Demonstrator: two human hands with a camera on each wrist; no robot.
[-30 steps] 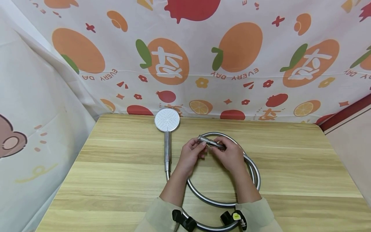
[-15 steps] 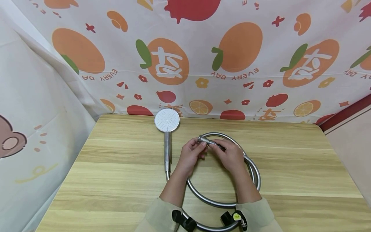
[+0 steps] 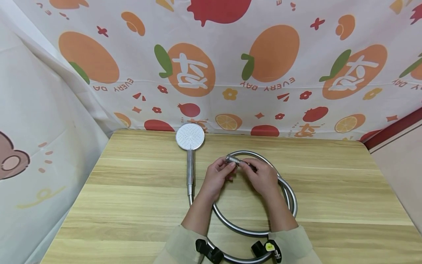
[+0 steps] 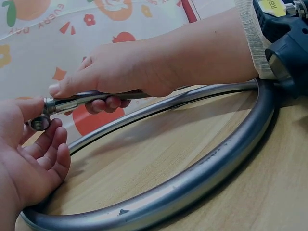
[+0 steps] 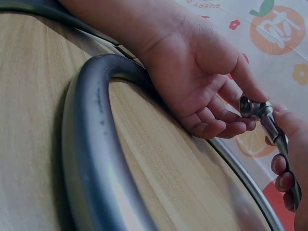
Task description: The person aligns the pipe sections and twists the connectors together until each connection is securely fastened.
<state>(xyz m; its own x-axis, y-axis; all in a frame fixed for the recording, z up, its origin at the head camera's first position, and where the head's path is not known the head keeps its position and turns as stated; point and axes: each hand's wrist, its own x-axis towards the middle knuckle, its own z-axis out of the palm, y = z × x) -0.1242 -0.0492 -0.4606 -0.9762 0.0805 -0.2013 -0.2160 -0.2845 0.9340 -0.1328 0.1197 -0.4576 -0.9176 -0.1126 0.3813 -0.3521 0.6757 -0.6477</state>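
Note:
My left hand (image 3: 215, 178) pinches the metal end fitting (image 3: 232, 159) of a silver shower hose (image 3: 240, 230) between thumb and fingers. A short threaded connector (image 4: 40, 122) sits at an angle on that fitting, its round opening showing in both wrist views. Just behind it, my right hand (image 3: 263, 178) grips the hose end, thumb on top and fingers curled beneath. A shower head (image 3: 190, 136) with a white face and chrome handle lies left of the hands, joined to the hose. Sleeves and forearms cover parts of the hose.
The hose lies in wide loops on the wooden table (image 3: 132, 205), under and around both forearms. A fruit-printed cloth (image 3: 227, 55) hangs behind the table's far edge, and a pale cloth (image 3: 49, 110) at the left. Black camera mounts (image 3: 209, 250) are strapped at the cuffs.
The right thumb and fingers have shifted forward along the hose end, closer to the fitting. The left hand stays almost in place. The shower head has not moved.

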